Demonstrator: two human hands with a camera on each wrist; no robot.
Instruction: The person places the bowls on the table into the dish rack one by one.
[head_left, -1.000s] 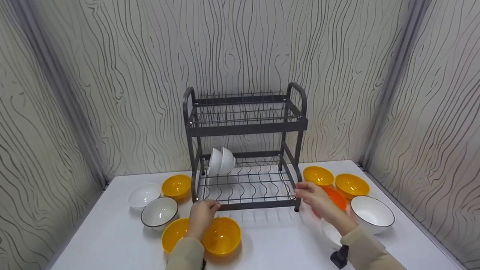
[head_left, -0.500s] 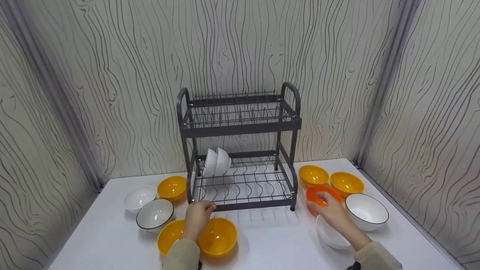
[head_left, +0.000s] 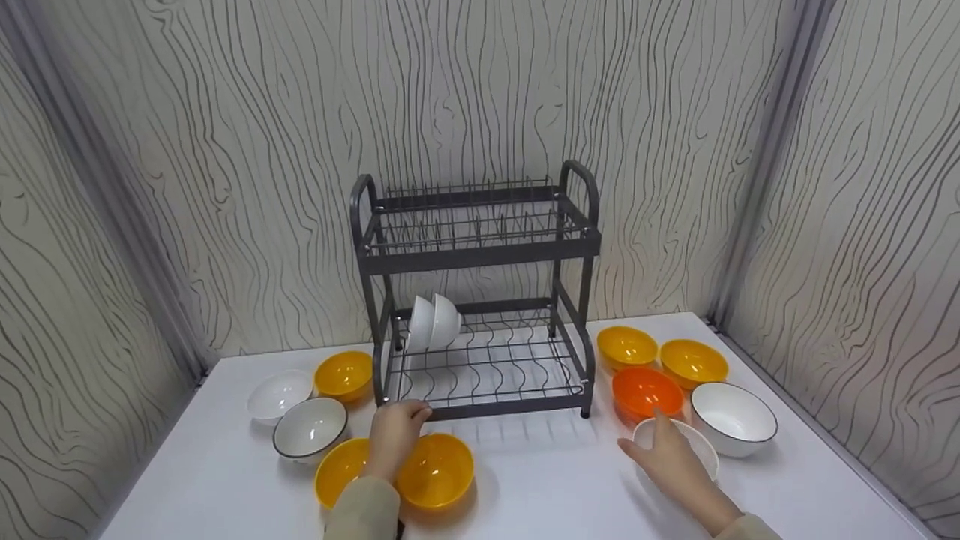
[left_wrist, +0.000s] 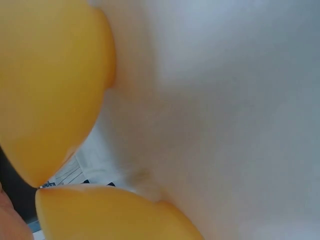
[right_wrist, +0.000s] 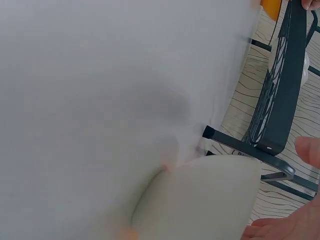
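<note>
In the head view, a dark two-tier dish rack (head_left: 480,262) stands mid-table. My left hand (head_left: 396,439) grips its lower front rail near the left corner, above two yellow bowls (head_left: 435,472). Over the near white bowl (head_left: 697,442) on the right is my right hand (head_left: 675,469), thumb and fingers spread apart. The right wrist view has this white bowl (right_wrist: 200,195) below the spread thumb and fingers; whether they touch its rim I cannot tell. Two white bowls (head_left: 447,322) lean on edge at the left of the lower tier.
Right of the rack are an orange bowl (head_left: 647,394), two yellow bowls (head_left: 694,362) and a dark-rimmed white bowl (head_left: 733,420). On the left stand a white bowl (head_left: 280,396), another dark-rimmed bowl (head_left: 310,429) and a yellow bowl (head_left: 343,375). Patterned walls (head_left: 465,90) enclose the table.
My right hand has left the rack's right side, passed over the orange bowl and come nearer, to the white bowl, with its fingers spreading. My left hand stays at the rack's front rail.
</note>
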